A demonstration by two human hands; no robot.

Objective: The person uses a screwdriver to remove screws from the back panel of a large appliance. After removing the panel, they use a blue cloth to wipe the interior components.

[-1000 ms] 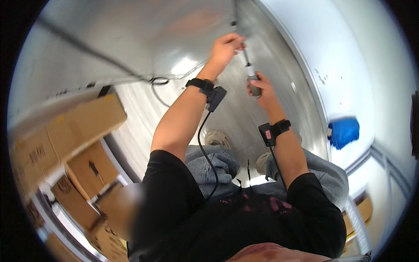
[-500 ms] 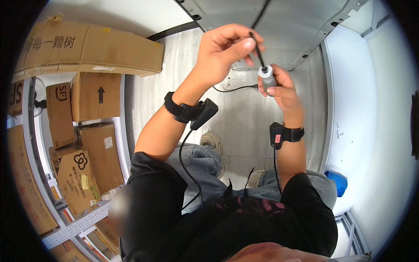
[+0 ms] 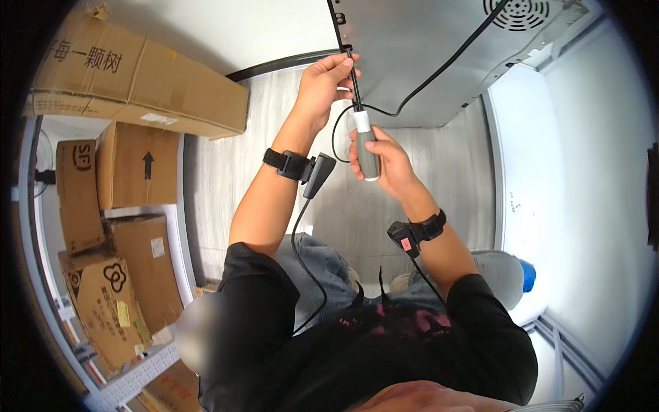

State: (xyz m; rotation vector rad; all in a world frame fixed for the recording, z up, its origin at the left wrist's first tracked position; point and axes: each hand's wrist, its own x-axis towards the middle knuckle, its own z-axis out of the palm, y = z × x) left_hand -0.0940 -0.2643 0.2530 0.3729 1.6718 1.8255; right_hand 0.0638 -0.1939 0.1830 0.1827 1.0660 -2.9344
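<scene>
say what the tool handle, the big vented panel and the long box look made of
Tool handle: probably plastic or rubber, matte grey without metallic shine. Vented panel: likely sheet metal, dull silver with soft reflections. Long box: apparently cardboard, matte brown with fold creases.

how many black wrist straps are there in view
2: the left strap, just behind the left hand, and the right strap, just behind the right hand gripping the screwdriver. Both show plainly.

Left grip (image 3: 320,88) pinching, right grip (image 3: 390,159) curled
</scene>
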